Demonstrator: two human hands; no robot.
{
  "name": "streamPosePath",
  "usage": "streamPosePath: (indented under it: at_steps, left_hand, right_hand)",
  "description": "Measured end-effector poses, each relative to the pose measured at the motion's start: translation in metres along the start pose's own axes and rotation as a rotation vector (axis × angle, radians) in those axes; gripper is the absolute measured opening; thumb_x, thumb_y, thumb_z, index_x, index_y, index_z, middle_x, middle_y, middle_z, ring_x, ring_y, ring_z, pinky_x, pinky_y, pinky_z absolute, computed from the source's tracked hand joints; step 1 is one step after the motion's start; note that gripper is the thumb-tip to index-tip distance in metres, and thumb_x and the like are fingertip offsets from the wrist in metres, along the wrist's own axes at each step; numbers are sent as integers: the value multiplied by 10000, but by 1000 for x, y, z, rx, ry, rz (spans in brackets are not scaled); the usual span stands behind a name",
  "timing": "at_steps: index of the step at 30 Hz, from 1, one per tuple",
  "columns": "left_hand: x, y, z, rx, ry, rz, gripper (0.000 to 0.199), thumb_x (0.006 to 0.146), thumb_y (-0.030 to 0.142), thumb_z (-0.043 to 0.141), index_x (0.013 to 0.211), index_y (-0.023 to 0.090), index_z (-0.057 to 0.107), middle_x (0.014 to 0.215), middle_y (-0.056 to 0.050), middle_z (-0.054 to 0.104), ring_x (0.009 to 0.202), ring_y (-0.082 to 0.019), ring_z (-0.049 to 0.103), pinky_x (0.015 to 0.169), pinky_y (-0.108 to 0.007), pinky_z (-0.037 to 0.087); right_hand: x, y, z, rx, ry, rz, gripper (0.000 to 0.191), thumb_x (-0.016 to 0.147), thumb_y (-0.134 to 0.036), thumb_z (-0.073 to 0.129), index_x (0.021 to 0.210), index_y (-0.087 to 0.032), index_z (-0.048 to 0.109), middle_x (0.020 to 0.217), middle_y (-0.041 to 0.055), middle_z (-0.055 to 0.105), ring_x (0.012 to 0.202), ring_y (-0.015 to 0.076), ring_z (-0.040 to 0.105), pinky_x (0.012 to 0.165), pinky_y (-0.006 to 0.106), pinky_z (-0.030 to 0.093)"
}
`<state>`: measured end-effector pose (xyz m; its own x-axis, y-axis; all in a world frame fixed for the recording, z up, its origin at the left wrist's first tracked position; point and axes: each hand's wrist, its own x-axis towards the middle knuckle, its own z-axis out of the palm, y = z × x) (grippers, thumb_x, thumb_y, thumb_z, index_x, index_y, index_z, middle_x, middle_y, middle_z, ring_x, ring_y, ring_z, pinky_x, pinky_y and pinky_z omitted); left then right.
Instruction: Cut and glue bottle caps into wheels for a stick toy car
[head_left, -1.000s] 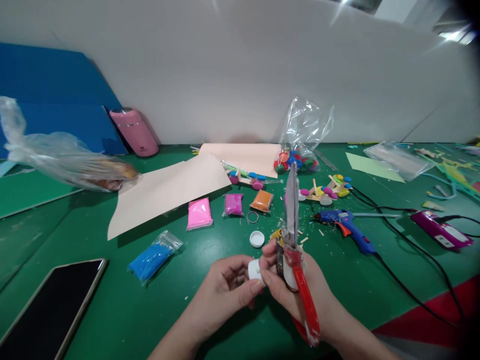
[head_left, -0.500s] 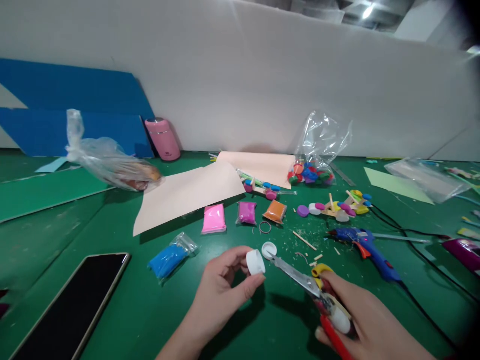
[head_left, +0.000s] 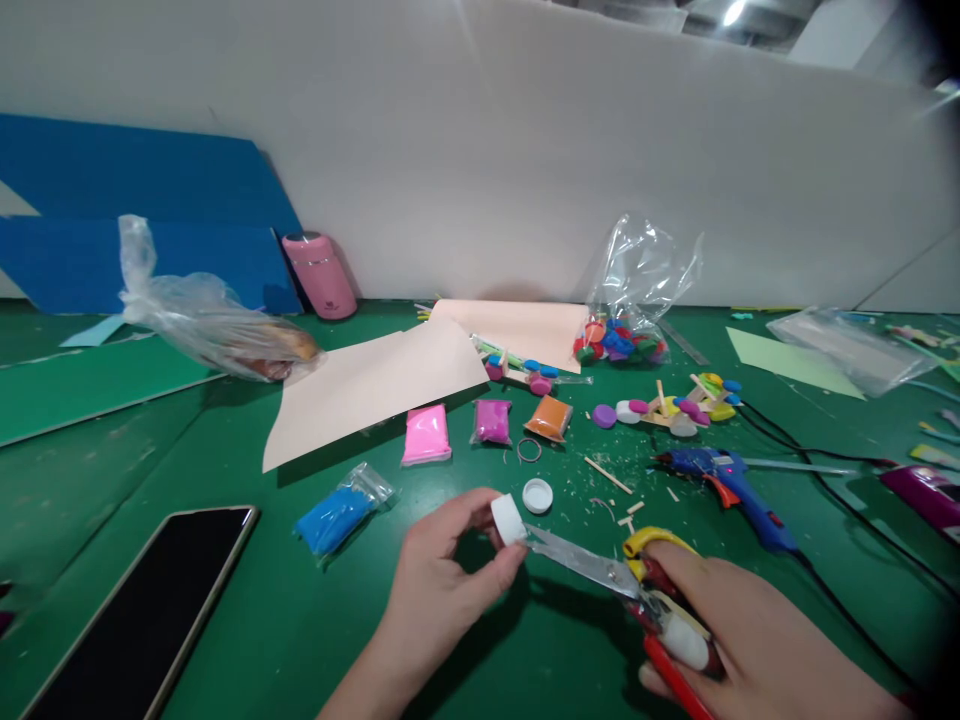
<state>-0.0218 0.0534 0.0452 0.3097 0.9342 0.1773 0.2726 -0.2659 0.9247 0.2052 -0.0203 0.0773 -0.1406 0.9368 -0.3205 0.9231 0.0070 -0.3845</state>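
Note:
My left hand (head_left: 454, 575) pinches a white bottle cap (head_left: 508, 520) between thumb and fingers. In my right hand (head_left: 750, 620) are scissors (head_left: 581, 562) with yellow and red handle parts. Their tips touch or nearly touch the right side of the held cap. A white object (head_left: 684, 640) and a pale wooden piece also show within the right hand's grip; part of them is hidden. Just beyond the scissors, a second white cap (head_left: 538, 496) lies hollow side up on the green table (head_left: 465, 670).
A blue glue gun (head_left: 735, 490) with its cord lies right, near wooden scraps and small wheeled stick models (head_left: 682, 408). Pink (head_left: 426, 434), purple (head_left: 492, 422), orange (head_left: 549, 418) and blue (head_left: 341, 515) packets lie ahead. A phone (head_left: 142, 610) rests left.
The scissor tips have moved left, from over the loose cap to the held cap's side. The held cap has tilted slightly. Both hands keep their grip.

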Motion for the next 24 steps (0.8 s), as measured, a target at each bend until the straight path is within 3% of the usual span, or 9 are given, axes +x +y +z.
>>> streamPosePath:
  at_steps: [10, 17, 24]
  left_hand:
    - [-1, 1, 3, 121, 82, 54, 204, 636, 128, 589, 825, 202, 603, 684, 18, 635, 618, -131, 577, 591, -222, 458]
    - [-1, 0, 4, 104, 98, 40, 192, 635, 136, 581, 814, 198, 614, 625, 25, 632, 592, -136, 578, 715, -294, 465]
    - [-1, 2, 2, -57, 11, -74, 189, 659, 166, 605, 845, 184, 625, 747, -7, 667, 676, -154, 601, 640, -245, 487]
  right_hand:
    - [-3, -2, -12, -68, 26, -39, 231, 675, -420, 592, 760, -252, 457, 743, -18, 573, 593, 171, 483, 513, 261, 316]
    - [-6, -8, -14, -107, 12, -76, 195, 693, -417, 565, 728, -253, 465, 690, -17, 576, 554, 165, 498, 485, 252, 318]
    - [-4, -6, -14, -132, 16, -125, 161, 741, -401, 519, 736, -245, 479, 675, -9, 578, 550, 164, 517, 494, 253, 340]
